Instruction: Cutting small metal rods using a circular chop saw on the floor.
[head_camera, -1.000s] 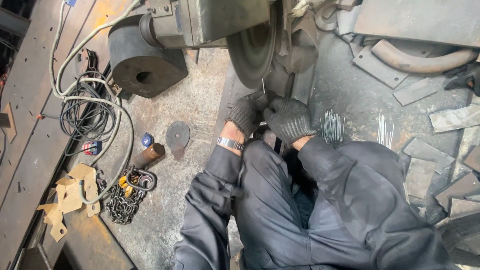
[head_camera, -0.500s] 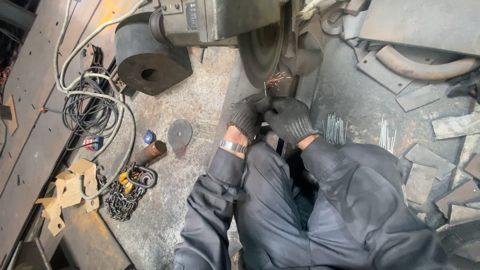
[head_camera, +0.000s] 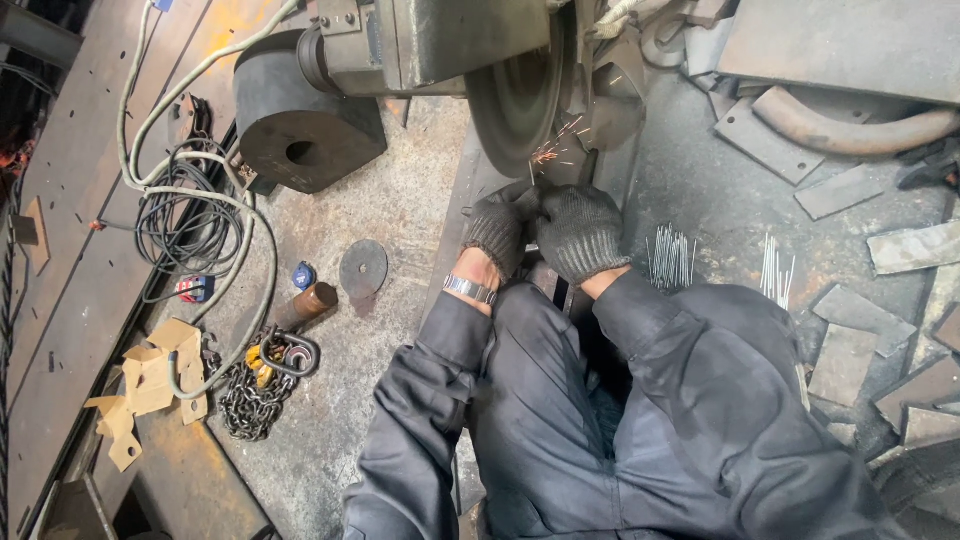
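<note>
Both my hands wear dark knit gloves and are pressed together just below a large grinding wheel (head_camera: 517, 95) on a floor-mounted machine. My left hand (head_camera: 493, 232) and my right hand (head_camera: 580, 232) together pinch a thin metal rod (head_camera: 533, 178), whose tip meets the wheel's lower edge. Orange sparks (head_camera: 556, 145) fly off at the contact point. A metal watch band shows on my left wrist. My knees in dark coveralls fill the lower middle of the view.
Two bundles of thin metal rods (head_camera: 672, 257) (head_camera: 770, 266) lie on the floor at right, among flat steel offcuts (head_camera: 850, 190). At left are coiled cables (head_camera: 185, 215), a loose grinding disc (head_camera: 363, 268), a chain (head_camera: 250, 395) and a heavy black block (head_camera: 300, 125).
My hands have pushed the rod up against the wheel, and sparks now fly where there were none a second ago. The view has shifted slightly downward.
</note>
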